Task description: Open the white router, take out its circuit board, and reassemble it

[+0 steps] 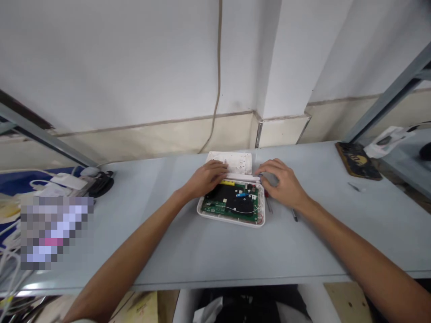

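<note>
A white device casing (200,210) lies open on the table, with a green circuit board (220,208) and dark plates inside. A small blue piece (241,195) rests on the board. Behind it is a white perforated cover (235,158). Between them runs a white strip (242,177). My left hand (207,179) is at the strip's left end and the casing's back left corner, fingers bent together; what they grip is hidden. My right hand (279,179) pinches at the strip's right end, by the casing's back right corner.
A dark pen-like tool (295,215) and a thin screwdriver (270,205) lie right of the casing. White adapters and cables (69,180) crowd the left. A dark board (358,161) and small tool (354,187) lie right; a wall stands behind the table (161,260).
</note>
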Motion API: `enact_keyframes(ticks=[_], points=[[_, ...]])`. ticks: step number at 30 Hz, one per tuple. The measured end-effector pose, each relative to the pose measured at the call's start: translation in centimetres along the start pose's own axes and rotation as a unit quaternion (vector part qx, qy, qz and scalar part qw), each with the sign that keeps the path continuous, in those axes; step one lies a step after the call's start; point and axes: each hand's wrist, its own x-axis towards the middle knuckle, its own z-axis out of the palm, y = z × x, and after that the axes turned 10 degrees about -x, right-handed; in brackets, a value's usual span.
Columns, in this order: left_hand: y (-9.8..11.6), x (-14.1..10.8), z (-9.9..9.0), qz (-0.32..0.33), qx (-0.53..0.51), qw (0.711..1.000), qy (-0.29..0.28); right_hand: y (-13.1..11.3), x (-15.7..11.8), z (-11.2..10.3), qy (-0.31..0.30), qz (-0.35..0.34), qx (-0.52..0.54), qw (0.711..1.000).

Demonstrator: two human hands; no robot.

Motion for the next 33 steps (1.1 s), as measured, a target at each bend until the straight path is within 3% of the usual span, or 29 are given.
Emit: enact_keyframes(ticks=[5, 11, 17, 23, 33], points=[[1.0, -1.7, 1.9, -0.047, -0.017, 0.996, 0.070, 0.3, -0.5, 0.3, -0.047, -0.031, -0.044, 0.997], [2.2, -1.6, 2.8, -0.119, 0.064, 0.980, 0.145, 0.5, -0.5, -0.3, -0.124, -0.080, -0.080, 0.986], [3.2, -1.7, 3.7, -0.188, 0.137, 0.959, 0.162, 1.0, -0.8, -0.8, -0.182, -0.088, -0.076, 0.976], [3.7, -1.6, 3.8, -0.201, 0.141, 0.958, 0.147, 1.2, -1.0, -0.5, -0.181, -0.105, -0.091, 0.974], [3.6, -1.7, 4.2, -0.152, 0.055, 0.976, 0.143, 2.2, -1.5, 0.1, -0.127, -0.126, -0.124, 0.976]])
